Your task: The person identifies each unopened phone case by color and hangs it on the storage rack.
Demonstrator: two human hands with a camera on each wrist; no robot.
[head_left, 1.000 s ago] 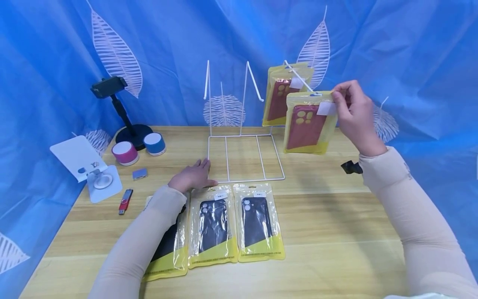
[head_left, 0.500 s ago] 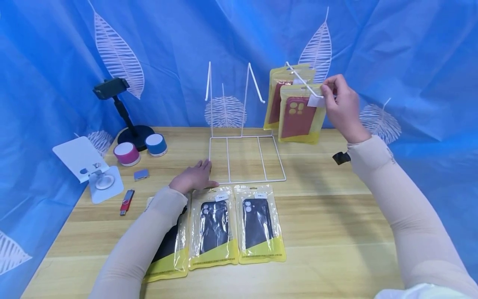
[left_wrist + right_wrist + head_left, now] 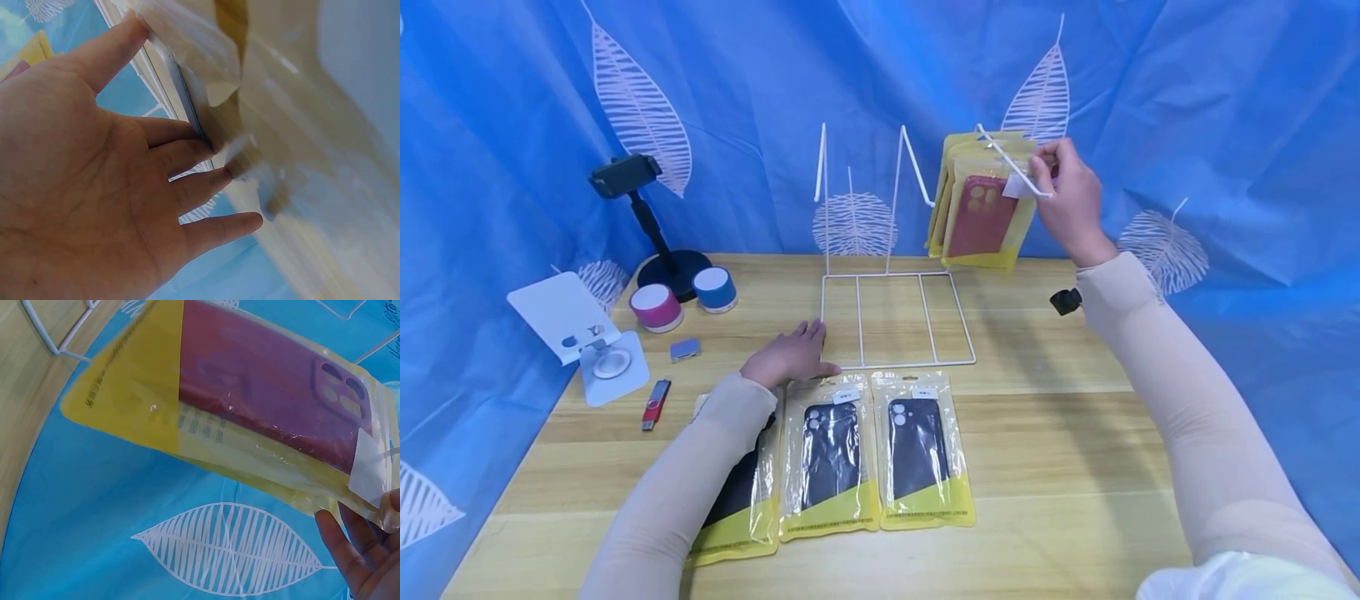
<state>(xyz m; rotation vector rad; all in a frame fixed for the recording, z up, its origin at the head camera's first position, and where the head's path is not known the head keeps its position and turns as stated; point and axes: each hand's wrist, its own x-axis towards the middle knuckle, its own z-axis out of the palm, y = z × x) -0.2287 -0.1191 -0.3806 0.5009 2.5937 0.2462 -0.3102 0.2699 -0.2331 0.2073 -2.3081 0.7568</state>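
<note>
Upper right of frame, right hand (image 3: 1070,200) w/ curled fingers (image 3: 1047,158) pinches top of yellow plastic pack w/ red phone case (image 3: 981,218) hanging on white wire rack's (image 3: 895,275) right hook, while left hand (image 3: 787,357), fingers straight & spread, lies flat on wooden table (image 3: 1060,433) touching rack's base at frame centre.

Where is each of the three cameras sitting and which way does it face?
Head: worn on the head, looking forward and down across the wooden table at the white wire rack; both sleeved arms show, left hand flat by the rack base, right hand at the red case packet.
Left wrist: under the left hand, facing its open palm and spread fingers.
Right wrist: by the right hand, facing the red case packet; only fingertips show.
Shared: head and right wrist both show that packet.
</note>
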